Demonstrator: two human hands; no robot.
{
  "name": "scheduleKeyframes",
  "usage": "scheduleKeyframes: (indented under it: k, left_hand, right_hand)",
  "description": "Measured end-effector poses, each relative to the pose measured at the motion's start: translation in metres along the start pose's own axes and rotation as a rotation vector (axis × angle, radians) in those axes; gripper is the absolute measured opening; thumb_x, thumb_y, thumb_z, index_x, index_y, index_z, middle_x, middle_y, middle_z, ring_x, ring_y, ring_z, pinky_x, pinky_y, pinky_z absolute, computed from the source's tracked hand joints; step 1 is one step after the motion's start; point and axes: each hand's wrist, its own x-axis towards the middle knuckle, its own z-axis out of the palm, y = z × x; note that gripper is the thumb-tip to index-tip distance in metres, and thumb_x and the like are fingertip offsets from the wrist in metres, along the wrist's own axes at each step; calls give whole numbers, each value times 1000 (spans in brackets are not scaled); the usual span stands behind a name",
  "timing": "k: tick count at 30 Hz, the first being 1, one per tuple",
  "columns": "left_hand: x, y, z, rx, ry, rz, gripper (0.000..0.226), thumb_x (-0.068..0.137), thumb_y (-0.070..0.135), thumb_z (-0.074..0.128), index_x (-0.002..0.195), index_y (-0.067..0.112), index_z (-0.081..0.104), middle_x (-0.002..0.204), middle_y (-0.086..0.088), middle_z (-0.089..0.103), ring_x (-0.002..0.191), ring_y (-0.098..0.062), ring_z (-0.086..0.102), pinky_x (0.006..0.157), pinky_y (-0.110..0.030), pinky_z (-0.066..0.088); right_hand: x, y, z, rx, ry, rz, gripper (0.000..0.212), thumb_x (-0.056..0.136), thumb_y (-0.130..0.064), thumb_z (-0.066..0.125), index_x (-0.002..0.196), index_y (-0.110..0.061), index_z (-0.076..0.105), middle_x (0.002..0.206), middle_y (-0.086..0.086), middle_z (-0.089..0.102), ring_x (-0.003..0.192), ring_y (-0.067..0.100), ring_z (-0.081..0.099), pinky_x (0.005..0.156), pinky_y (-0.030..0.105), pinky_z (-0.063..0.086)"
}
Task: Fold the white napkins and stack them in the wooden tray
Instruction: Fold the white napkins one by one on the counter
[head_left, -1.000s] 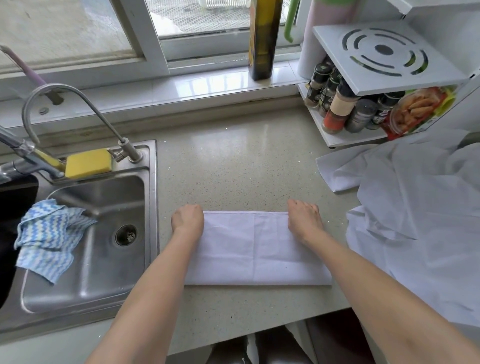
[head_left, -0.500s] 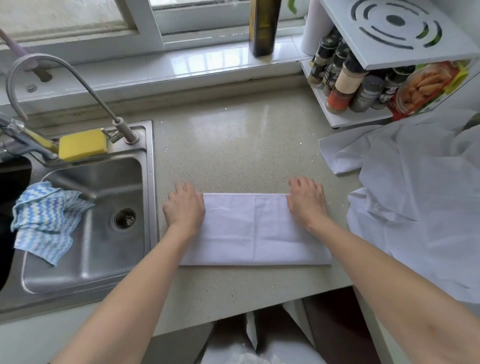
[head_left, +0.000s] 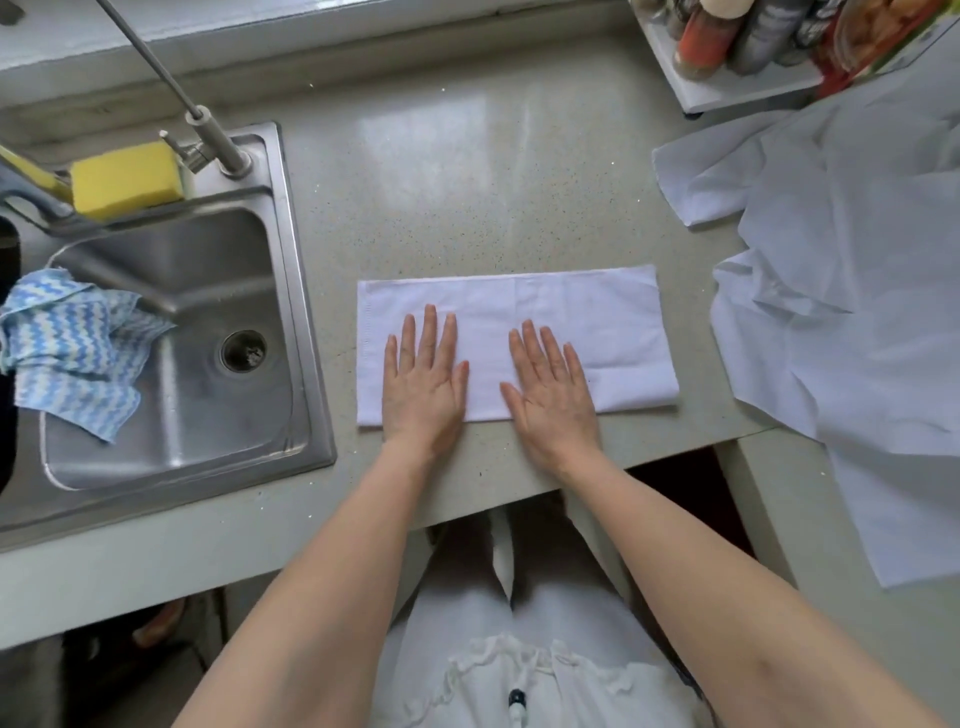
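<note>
Head view. The folded napkin (head_left: 519, 332) lies flat on the tabletop (head_left: 467, 182) as a long rectangle, its long sides parallel to the front edge. The left hand (head_left: 423, 387) and the right hand (head_left: 553, 395) both rest palm down on its near half, fingers straight and spread, gripping nothing. The heels of both hands overhang the napkin's near edge onto the bare tabletop. The step in hand appears to be smoothing a completed fold before the next one.

The pile of unfolded napkins (head_left: 841, 312) lies crumpled at the right, just beside the folded napkin but apart from it. The wooden tray is not in view, so its position cannot be stated.

Risks from here:
- Uneven pressure from the two hands could drag the upper layer over the lower and misalign the edges.
- The napkin sits near the front edge of the tabletop; a pull toward the body could draw it over that edge.
- A sweep to the right could catch the loose pile and pull a corner across the folded piece.
- The sink (head_left: 306, 291) stands just beside the napkin's left end; a wet rim would likely mark the cloth if it slid that way.

Containers:
- The sink holds a blue-and-white dishcloth (head_left: 72, 353) draped over its left wall. A yellow sponge (head_left: 127, 179) rests on the rim beside the faucet (head_left: 218, 145).
- The spice rack (head_left: 737, 91) at the upper right holds several jars; their labels are not legible.
</note>
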Motion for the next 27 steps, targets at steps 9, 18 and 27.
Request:
scheduleKeyframes:
  k: [9,18,27]
  left_hand:
    - [2,6,-19,65,-100,15,65,100,48,12,152,17,-11,159,-10,-16,146,-29,-15,119,-44,-7]
    - [44,21,-56,55,-372,366,117,75,66,64,153,18,-10,159,-2,-20,144,-26,-25,118,-43,-9]
    - [50,29,-58,162,-434,291,144,53,74,74,150,23,-20,157,1,-25,144,-26,-24,118,-52,-4]
  right_hand:
    - [-31,97,-39,-1,48,668,66,101,-45,17,153,-7,0,160,13,-5,148,25,-8,119,46,-6]
    - [9,66,-77,223,60,648,67,86,-37,65,133,0,34,135,18,40,123,33,42,100,39,35]
    - [22,88,-84,553,-8,646,20,77,-22,67,85,-5,60,85,8,57,80,27,54,63,28,36]
